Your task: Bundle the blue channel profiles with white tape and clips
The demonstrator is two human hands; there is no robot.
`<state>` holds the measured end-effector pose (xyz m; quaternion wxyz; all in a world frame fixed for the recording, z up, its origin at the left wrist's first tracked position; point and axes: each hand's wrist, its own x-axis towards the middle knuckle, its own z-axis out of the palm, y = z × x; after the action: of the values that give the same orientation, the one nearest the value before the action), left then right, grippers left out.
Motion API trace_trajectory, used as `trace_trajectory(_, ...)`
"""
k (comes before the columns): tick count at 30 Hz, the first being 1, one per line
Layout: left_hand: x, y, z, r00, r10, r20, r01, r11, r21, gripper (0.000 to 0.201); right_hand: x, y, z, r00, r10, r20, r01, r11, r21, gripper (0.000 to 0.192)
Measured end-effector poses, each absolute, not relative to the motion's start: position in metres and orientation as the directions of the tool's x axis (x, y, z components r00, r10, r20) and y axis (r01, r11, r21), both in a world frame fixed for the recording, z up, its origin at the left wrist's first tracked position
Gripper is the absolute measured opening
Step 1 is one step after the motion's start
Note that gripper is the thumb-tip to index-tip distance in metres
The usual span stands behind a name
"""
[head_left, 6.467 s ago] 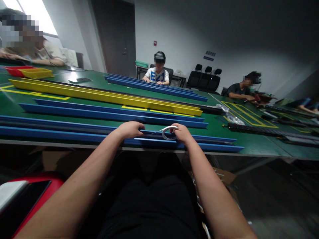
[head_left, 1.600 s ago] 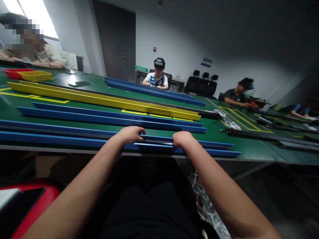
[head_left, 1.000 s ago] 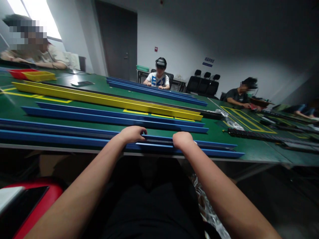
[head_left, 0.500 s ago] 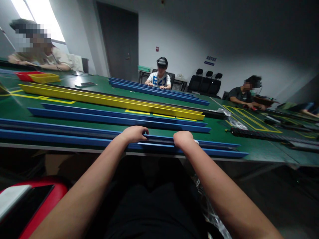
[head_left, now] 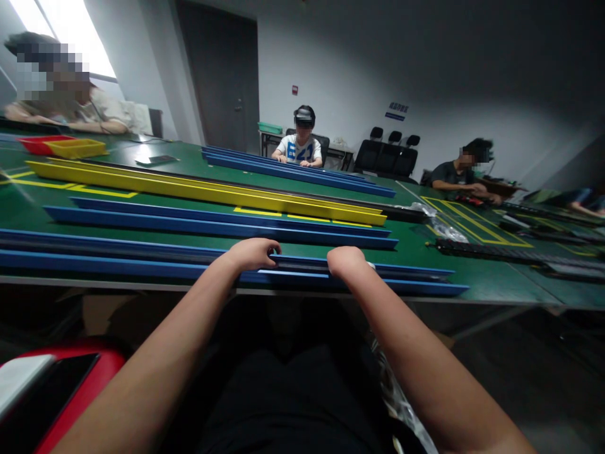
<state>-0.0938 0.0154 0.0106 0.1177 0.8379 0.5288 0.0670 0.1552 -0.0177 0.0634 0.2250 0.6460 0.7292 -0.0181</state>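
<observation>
Nearest me on the table lies a long blue rail pair (head_left: pixel 416 285), its two raised edges running left to right with a dark strip (head_left: pixel 307 267) between them. My left hand (head_left: pixel 253 253) rests over this dark strip, fingers curled and thumb bent in; what the fingertips hold is hidden. A little to the right, my right hand (head_left: pixel 347 260) is closed above the same strip, its fingers turned away from view. A small white piece (head_left: pixel 371 265) shows beside it, too little to name.
Beyond lie another blue rail pair (head_left: pixel 227 226), a yellow rail (head_left: pixel 203 189) and more blue rails (head_left: pixel 297 173). Red and yellow trays (head_left: pixel 78 148) stand at far left. Dark strips and clear plastic (head_left: pixel 444 228) lie right. Several people sit around the table. A red stool (head_left: pixel 106 369) holds a phone.
The view has shifted slightly, so the far objects sit a little further left. Both hands stay at nearly the same place over the blue rails.
</observation>
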Motion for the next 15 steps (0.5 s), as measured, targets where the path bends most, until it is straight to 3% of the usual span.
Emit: trace_trajectory(15,-0.0893,0.0187,0.0123,0.409,0.908,-0.093,0.895,-0.379,0.235,0.046,0.1491,-0.0125,0.0614,-0.034,0.923,-0.383,0.943,0.156,0.294,0.032)
